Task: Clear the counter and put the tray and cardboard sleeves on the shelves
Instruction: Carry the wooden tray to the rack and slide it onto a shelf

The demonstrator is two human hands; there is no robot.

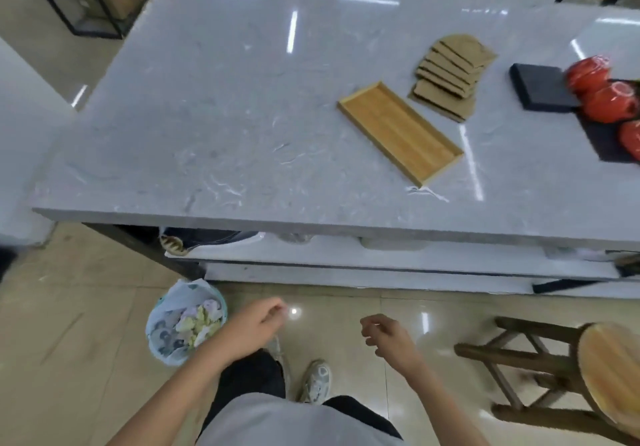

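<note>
An empty wooden tray (400, 132) lies at an angle on the grey marble counter (214, 116), right of centre. Just behind it, a fanned stack of brown cardboard sleeves (450, 75) rests flat. White shelves (363, 265) run under the counter's front edge. My left hand (254, 328) and my right hand (389, 336) hang low over the floor, well short of the counter. Both have loosely curled fingers and hold nothing.
Red pots (606, 95) sit on a dark mat at the counter's right edge, beside a dark square block (540, 87). A small bin (185, 324) lined with a bag holds scraps by my left hand. A wooden stool (571, 373) stands at right.
</note>
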